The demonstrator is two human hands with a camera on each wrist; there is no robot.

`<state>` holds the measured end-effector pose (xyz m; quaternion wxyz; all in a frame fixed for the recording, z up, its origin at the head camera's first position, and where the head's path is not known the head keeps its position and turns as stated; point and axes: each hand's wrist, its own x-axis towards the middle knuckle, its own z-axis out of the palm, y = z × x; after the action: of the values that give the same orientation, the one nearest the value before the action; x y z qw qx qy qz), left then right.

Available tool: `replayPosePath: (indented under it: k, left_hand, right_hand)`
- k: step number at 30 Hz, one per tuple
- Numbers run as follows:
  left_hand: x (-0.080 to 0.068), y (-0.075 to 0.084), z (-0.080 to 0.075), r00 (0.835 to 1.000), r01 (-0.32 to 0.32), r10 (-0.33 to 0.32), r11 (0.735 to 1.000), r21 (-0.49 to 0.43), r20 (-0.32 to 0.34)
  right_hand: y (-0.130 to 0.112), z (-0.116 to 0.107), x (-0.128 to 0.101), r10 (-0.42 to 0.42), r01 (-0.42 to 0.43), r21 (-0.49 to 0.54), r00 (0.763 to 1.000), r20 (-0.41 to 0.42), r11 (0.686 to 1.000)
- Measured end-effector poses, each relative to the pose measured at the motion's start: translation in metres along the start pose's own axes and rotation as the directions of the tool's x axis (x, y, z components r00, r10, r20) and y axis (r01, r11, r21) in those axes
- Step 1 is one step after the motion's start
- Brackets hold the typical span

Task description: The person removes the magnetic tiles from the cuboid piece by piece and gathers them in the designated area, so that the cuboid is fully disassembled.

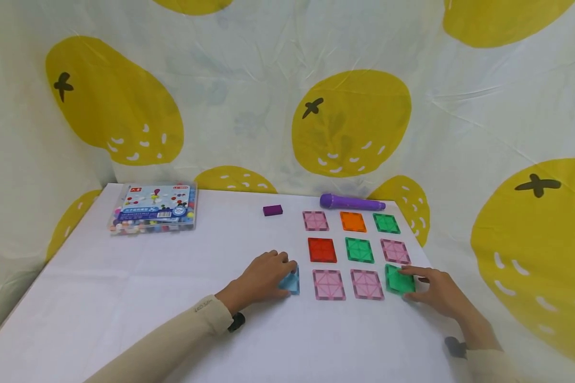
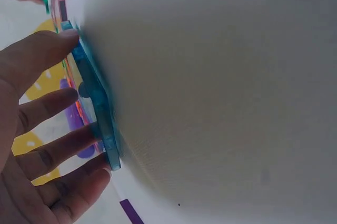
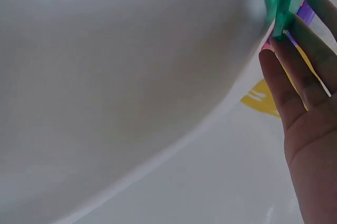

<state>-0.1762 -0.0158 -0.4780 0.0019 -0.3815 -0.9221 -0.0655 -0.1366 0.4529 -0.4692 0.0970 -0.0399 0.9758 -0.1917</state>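
My left hand (image 1: 263,275) grips a translucent blue square magnetic tile (image 1: 292,282), left of the nearest row of tiles. In the left wrist view the thumb is at one end of that tile and fingertips are along its edge toward the other. At the right end of the same row, my right hand (image 1: 438,292) holds a green square magnetic tile (image 1: 396,279) by its edges. Between the hands lie two pink tiles (image 1: 329,284). Behind them are a red tile (image 1: 322,250), a green tile (image 1: 359,250) and a pink tile (image 1: 395,251).
The farthest row holds a pink tile (image 1: 315,221), an orange tile (image 1: 353,222) and a green tile (image 1: 386,223). Behind it lies a purple microphone-shaped stick (image 1: 352,202). A small purple block (image 1: 272,210) and a clear box of colourful beads (image 1: 154,207) stand farther left on the white table (image 1: 182,266).
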Motion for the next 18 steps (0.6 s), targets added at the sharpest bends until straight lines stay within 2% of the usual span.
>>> replayPosePath:
  k: [8, 14, 18]
  left_hand:
    - [0.001, -0.004, -0.003, 0.999, 0.037, -0.036, 0.998, 0.046, -0.009]
    - [-0.005, -0.011, -0.002, 0.998, 0.066, -0.066, 0.998, -0.010, 0.007]
    - [-0.012, -0.017, -0.008, 0.996, 0.089, -0.089, 0.994, -0.069, 0.005]
  right_hand:
    - [0.003, 0.002, -0.001, -0.016, 0.016, 0.011, 1.000, 0.018, 1.000]
    - [-0.009, 0.001, -0.004, -0.010, 0.008, 0.042, 0.999, 0.042, 0.999]
    - [-0.019, 0.002, -0.002, -0.058, 0.059, 0.020, 0.998, -0.030, 0.998]
